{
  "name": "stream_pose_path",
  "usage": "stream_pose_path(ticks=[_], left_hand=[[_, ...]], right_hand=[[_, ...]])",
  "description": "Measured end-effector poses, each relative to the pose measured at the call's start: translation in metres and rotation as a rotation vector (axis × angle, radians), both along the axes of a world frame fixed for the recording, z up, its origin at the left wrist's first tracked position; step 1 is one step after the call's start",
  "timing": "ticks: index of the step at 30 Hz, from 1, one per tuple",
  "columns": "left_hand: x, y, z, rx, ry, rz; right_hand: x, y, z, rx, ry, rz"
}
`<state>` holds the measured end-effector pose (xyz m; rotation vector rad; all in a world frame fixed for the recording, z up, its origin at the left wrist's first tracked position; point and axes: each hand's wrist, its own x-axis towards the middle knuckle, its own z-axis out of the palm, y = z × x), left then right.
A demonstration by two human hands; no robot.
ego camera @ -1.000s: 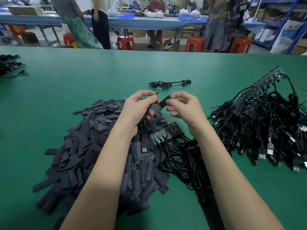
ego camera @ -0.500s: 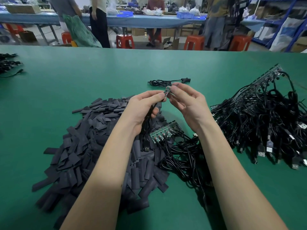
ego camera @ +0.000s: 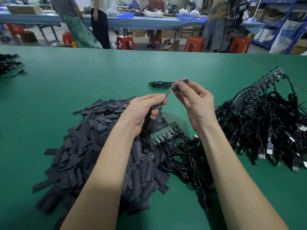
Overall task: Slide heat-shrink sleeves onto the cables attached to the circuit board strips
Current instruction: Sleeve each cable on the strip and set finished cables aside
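My left hand (ego camera: 146, 110) pinches a small circuit board piece (ego camera: 168, 94) with its black cable hanging down from the palm. My right hand (ego camera: 196, 100) pinches a black heat-shrink sleeve (ego camera: 180, 84) whose lower mouth sits at the board's far tip. Below the hands lies a green circuit board strip (ego camera: 166, 132) with black cables (ego camera: 184, 156) attached. A big heap of loose black sleeves (ego camera: 93, 146) covers the green table (ego camera: 83, 80) under my left arm.
A large tangle of USB cables on board strips (ego camera: 269, 123) lies at the right. One finished coiled cable (ego camera: 161, 84) rests beyond the hands. More cables (ego camera: 10, 63) sit at the far left edge. People, red stools and another table stand behind.
My right hand has lifted up and to the right with the sleeve, from a close pinch against the left fingers. The sleeve's mouth now meets the tip of the board.
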<state>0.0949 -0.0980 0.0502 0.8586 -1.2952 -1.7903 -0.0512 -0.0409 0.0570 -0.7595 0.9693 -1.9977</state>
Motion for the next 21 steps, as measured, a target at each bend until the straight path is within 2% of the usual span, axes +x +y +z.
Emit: stream_pose_path(ticks=[7,11,15,21], left_hand=[[0.003,0.0,0.0,-0.037,-0.02,-0.031],[0.009,-0.002,0.0,-0.077,-0.042,-0.083],[0.014,-0.003,0.001,-0.124,-0.055,-0.158],[0.016,-0.003,0.002,-0.131,-0.07,-0.158]], right_hand=[[-0.004,0.001,-0.004,-0.006,0.067,-0.002],[-0.01,0.005,-0.003,0.0,0.092,0.12],[-0.022,0.013,-0.002,0.05,0.01,0.298],[-0.028,0.017,-0.001,0.03,0.116,0.334]])
